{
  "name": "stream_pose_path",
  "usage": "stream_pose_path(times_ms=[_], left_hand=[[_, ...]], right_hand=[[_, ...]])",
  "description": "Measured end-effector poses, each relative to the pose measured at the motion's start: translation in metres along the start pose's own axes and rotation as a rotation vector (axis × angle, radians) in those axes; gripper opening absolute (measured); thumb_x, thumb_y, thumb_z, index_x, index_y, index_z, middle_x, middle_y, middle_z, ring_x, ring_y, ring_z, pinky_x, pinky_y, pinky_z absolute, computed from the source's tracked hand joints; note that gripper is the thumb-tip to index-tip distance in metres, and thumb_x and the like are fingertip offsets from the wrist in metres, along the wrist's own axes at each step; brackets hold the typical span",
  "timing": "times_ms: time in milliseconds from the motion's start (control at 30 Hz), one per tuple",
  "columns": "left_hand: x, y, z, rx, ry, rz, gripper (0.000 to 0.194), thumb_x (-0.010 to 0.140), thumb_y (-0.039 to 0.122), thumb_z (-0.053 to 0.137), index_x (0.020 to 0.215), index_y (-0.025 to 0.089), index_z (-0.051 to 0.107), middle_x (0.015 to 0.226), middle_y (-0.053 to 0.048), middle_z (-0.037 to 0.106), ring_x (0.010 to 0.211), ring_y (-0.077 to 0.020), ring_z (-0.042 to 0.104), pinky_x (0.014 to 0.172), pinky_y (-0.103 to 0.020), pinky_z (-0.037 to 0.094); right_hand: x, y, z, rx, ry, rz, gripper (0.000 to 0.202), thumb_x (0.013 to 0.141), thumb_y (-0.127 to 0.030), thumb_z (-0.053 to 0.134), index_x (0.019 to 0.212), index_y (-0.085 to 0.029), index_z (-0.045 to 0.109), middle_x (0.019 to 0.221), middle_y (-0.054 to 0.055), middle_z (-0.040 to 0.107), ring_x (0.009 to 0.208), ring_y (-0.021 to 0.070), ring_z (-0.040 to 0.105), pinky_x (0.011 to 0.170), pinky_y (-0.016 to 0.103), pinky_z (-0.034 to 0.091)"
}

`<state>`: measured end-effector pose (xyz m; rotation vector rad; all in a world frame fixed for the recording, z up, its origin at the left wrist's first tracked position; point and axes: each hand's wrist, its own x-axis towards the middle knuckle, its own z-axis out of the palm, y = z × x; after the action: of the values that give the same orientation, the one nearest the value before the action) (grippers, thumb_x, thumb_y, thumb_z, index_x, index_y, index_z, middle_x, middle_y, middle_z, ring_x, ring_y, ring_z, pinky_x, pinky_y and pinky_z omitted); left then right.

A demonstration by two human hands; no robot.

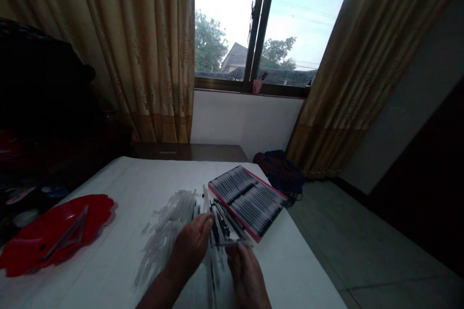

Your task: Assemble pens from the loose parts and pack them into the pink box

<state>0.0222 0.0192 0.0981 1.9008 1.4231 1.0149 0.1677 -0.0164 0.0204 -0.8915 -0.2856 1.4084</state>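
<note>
My left hand (194,237) is closed at the middle of the white table, its fingertips pinched; what they hold, if anything, is too small to make out. To its right, my right hand (244,265) pinches a thin clear tube (232,243), which lies crosswise between the hands. Beyond my hands are dark pens (222,219) in a loose heap. A spread pile of clear plastic tubes (163,236) lies to the left of my left hand. Rows of clear, dark-ended pens fill a red-edged box (235,206) behind and right of my right hand.
A red scalloped tray (97,205) holding a few clear pieces sits at the left of the white table (300,256). Dark cloth (281,171) lies beyond the table's far right corner. A pink cup (257,86) stands on the windowsill.
</note>
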Motion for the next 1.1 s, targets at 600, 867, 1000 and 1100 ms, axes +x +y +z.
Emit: stream_pose_path(times_ms=[600,867,1000,1100], left_hand=[[-0.020,-0.009,0.005,-0.682,0.393,-0.261,0.057,0.075,0.065,0.054,0.103,0.017,0.064,0.102,-0.008,0.071,0.100,-0.0248,0.064,0.089,-0.037,0.050],[-0.040,-0.067,0.023,-0.267,0.320,-0.235,0.039,0.073,0.055,0.060,0.091,0.021,0.069,0.095,-0.005,0.073,0.090,-0.0239,0.067,0.080,-0.034,0.053],[-0.057,-0.084,0.032,-0.018,0.299,0.007,0.025,0.082,0.042,0.055,0.092,0.025,0.070,0.093,-0.005,0.072,0.089,-0.0233,0.067,0.083,-0.034,0.052],[-0.062,-0.089,0.034,0.166,0.302,0.131,0.023,0.086,0.036,0.051,0.095,0.026,0.069,0.093,-0.007,0.072,0.090,-0.0239,0.066,0.084,-0.037,0.051]], right_hand=[[0.007,-0.013,-0.024,-0.094,0.093,-0.120,0.043,0.055,-0.048,0.080,0.082,-0.019,0.061,0.078,0.000,0.070,0.066,0.0153,0.064,0.060,0.025,0.050],[0.006,-0.005,-0.030,-0.133,0.047,-0.133,0.044,0.060,-0.050,0.079,0.086,-0.019,0.061,0.078,0.001,0.070,0.070,0.0159,0.063,0.061,0.025,0.050],[0.003,-0.007,-0.029,-0.177,0.018,-0.159,0.042,0.061,-0.051,0.077,0.083,-0.018,0.063,0.075,0.001,0.068,0.069,0.0166,0.061,0.060,0.026,0.051],[0.002,-0.008,-0.029,-0.215,0.015,-0.172,0.041,0.060,-0.050,0.078,0.081,-0.018,0.064,0.073,0.001,0.066,0.067,0.0177,0.061,0.058,0.027,0.052]])
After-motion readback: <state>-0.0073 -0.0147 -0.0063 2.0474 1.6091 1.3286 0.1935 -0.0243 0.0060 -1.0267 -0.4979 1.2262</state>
